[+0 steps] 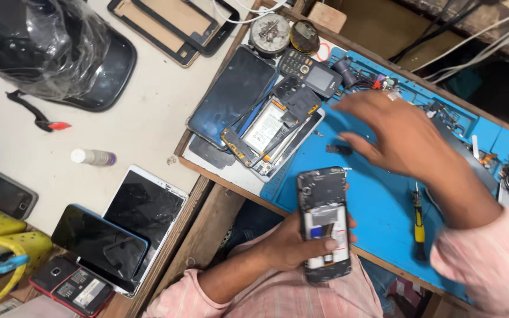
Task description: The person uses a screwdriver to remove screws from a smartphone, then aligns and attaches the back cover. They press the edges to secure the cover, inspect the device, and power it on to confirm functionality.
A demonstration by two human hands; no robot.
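Observation:
My left hand (290, 241) grips an opened small phone (323, 222) with its back off, held upright over the near edge of the blue work mat (378, 200). The thumb rests on the phone's inner parts. My right hand (399, 135) hovers open and blurred above the mat, fingers spread and holding nothing. Just below its fingertips lies a small dark part (339, 149). A stack of dismantled phones (269, 126) lies to the left of that hand.
A yellow-handled screwdriver (418, 222) lies on the mat. A keypad phone (310, 70) and round tins (270, 32) sit behind the stack. On the white table are a tablet (145, 206), a blue-cased phone (98, 242), a small bottle (92, 156), screen frames (172, 26) and a plastic-wrapped black object (48, 47).

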